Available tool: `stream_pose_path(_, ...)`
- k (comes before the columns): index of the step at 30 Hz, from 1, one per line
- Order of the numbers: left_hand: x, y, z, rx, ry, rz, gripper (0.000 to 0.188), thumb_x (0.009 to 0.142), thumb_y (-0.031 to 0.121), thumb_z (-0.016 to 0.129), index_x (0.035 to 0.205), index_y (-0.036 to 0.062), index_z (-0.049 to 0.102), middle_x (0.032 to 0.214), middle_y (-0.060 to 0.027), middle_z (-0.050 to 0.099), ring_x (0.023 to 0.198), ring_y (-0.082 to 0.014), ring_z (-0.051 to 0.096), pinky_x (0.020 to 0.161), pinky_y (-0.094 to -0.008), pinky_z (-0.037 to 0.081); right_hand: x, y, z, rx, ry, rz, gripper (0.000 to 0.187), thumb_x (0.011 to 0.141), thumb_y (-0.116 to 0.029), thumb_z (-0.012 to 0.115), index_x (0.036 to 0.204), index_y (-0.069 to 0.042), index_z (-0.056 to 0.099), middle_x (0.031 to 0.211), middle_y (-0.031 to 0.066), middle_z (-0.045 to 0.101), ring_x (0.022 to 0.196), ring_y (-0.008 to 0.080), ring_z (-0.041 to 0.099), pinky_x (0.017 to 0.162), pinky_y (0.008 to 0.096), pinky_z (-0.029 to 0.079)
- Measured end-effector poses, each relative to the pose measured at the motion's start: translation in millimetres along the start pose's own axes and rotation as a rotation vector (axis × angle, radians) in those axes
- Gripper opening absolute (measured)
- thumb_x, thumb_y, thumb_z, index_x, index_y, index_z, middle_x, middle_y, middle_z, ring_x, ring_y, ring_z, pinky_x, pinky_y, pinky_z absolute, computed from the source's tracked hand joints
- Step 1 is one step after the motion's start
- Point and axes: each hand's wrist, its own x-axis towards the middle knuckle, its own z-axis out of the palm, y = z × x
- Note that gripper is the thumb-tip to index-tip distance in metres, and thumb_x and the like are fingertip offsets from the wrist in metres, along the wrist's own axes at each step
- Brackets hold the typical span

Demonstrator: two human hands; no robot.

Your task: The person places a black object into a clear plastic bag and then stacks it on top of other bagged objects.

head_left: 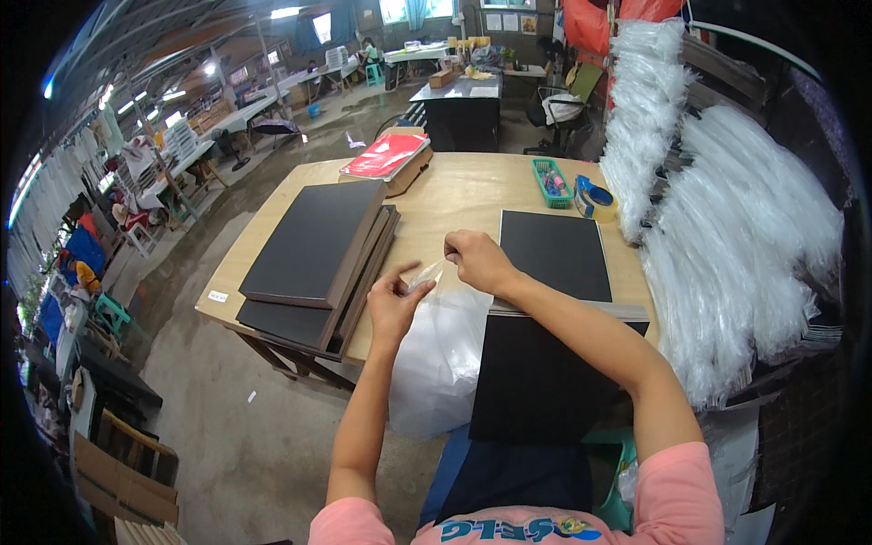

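Observation:
A clear plastic bag point(438, 359) hangs over the near edge of the table, its upper end gathered between my hands. My left hand point(396, 302) grips the bag's left side near its top, thumb and fingers curled on the film. With fingers closed in a pinch, my right hand point(478, 260) holds the bag's upper right corner. Under my right forearm a black board point(531, 377) leans over the table edge toward my lap. Beyond it another black board point(552, 252) lies flat. A stack of black boards with brown edges point(313, 241) rests left of my hands.
Behind the stack lies a red-topped pack point(388, 156). A green basket of small items point(552, 184) and a blue tape roll point(595, 198) stand at the table's far right. Piles of clear plastic bags point(740, 263) crowd the right side. A green stool point(620, 463) is beside my lap.

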Motion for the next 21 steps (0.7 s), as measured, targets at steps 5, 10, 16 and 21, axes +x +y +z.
stream_pose_path(5,2,-34,8,-1.053,-0.743,-0.709,0.038,0.085,0.039,0.065,0.091,0.0014,0.062,0.086,-0.0085,0.062,0.082,-0.0141,0.056,0.07,-0.0273,0.045,12,5,8,-0.066,-0.062,-0.146,0.012,0.078,-0.003,0.058,0.09,0.0,0.056,0.088,0.0202,0.062,0.082,0.0363,0.059,0.073,0.04,0.046)
stream_pose_path(10,7,0,-70,-0.304,-1.552,-0.081,0.048,0.091,0.036,0.054,0.114,-0.0059,0.059,0.107,-0.0157,0.064,0.095,-0.0221,0.058,0.085,-0.032,0.043,6,-45,21,0.754,-1.182,0.143,0.035,0.09,-0.03,0.057,0.103,0.002,0.054,0.094,0.0134,0.066,0.088,0.0217,0.062,0.076,0.0341,0.048)
stream_pose_path(16,-66,13,-114,-1.208,-1.457,0.434,0.039,0.093,0.035,0.05,0.087,-0.0025,0.06,0.092,-0.018,0.063,0.098,-0.0345,0.059,0.094,-0.0521,0.039,-70,-119,-25,1.034,-1.661,-0.446,0.031,0.081,-0.029,0.07,0.093,-0.001,0.067,0.085,0.011,0.068,0.083,0.0182,0.064,0.074,0.0302,0.05)
stream_pose_path(21,-92,7,-120,-0.858,-0.938,0.201,0.047,0.084,0.035,0.059,0.115,0.0007,0.055,0.111,-0.0158,0.059,0.103,-0.0304,0.058,0.094,-0.0481,0.043,-111,-112,-103,1.187,-0.962,-0.696,0.019,0.084,-0.022,0.067,0.089,-0.005,0.07,0.092,0.0082,0.068,0.096,0.0248,0.063,0.079,0.0372,0.048)
